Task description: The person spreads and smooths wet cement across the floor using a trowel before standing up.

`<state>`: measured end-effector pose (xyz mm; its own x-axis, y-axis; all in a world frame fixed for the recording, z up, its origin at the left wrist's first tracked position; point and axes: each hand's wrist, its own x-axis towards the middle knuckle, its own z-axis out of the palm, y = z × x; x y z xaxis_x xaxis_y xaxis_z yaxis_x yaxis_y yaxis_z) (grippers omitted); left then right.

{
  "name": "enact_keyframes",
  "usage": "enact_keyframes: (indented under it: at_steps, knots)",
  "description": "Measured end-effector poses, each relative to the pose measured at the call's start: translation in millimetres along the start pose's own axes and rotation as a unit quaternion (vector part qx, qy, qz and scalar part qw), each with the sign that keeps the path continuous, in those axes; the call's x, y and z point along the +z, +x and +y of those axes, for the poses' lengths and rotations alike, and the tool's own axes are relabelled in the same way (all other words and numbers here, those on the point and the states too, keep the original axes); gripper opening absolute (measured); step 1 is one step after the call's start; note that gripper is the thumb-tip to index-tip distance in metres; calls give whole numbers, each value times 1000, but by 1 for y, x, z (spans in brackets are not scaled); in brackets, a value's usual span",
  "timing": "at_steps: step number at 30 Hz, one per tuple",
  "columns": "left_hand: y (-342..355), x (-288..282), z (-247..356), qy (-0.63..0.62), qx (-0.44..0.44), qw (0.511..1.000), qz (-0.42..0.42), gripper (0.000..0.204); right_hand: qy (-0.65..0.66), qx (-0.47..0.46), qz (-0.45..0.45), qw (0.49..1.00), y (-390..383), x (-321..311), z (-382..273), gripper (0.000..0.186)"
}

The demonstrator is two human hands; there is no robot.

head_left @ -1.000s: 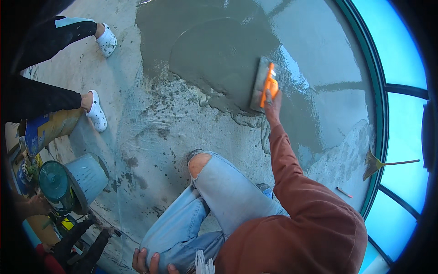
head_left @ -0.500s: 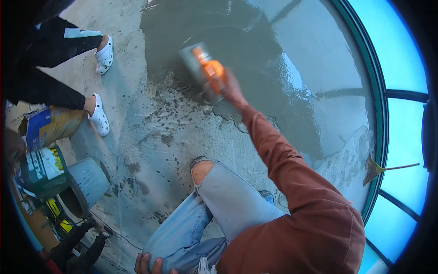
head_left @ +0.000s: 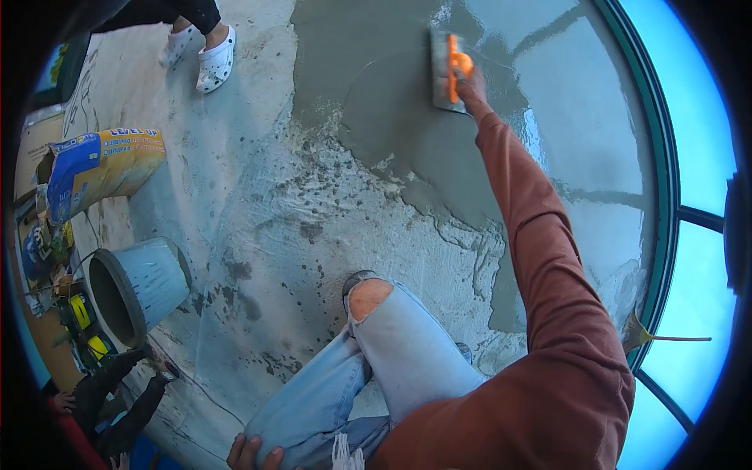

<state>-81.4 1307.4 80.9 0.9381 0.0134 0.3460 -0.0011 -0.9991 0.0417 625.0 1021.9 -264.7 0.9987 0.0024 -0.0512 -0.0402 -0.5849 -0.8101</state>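
Note:
My right hand [head_left: 472,86] is closed round the orange handle of a flat finishing trowel [head_left: 440,70]. The trowel's metal blade lies on wet grey leveling compound [head_left: 384,94] spread over the floor, with my arm stretched far forward. Nearer to me, the wet layer ends in a ragged edge beside rough, splattered concrete [head_left: 290,227]. Down at the lower edge, my left hand [head_left: 252,454] rests on the leg of my light blue jeans [head_left: 298,392]. Its fingers lie apart and hold nothing; part of that hand is out of the picture.
On the left stand an open blue and yellow bag [head_left: 110,168] and a tipped grey bucket [head_left: 160,282]. A person in white clogs [head_left: 215,61] is at the upper left; another person's dark sleeves [head_left: 145,415] show lower left. A broom [head_left: 638,335] leans by the glazed wall's green frame [head_left: 666,188].
My right hand has swept the trowel forward and to the right, turning its blade more upright in view. The person in clogs has stepped farther away, and the dark green container at left has left the bucket.

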Motion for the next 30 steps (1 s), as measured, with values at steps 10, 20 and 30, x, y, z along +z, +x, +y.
enact_keyframes:
  at_steps: [10, 20, 30]
  knots:
    - [-4, -4, -5, -15, 51, 998, -18, 39, 30, -138, -251, 958, -102, 116, -101, 55]
    - [70, -36, 58, -53, -106, 973, -198, 30, 117, -96, -197, 969, -254, 77, -56, 58]
    - [41, -35, 50, -76, -72, 980, -168, 32, 178, 92, 228, 953, -315, -145, 143, 41]
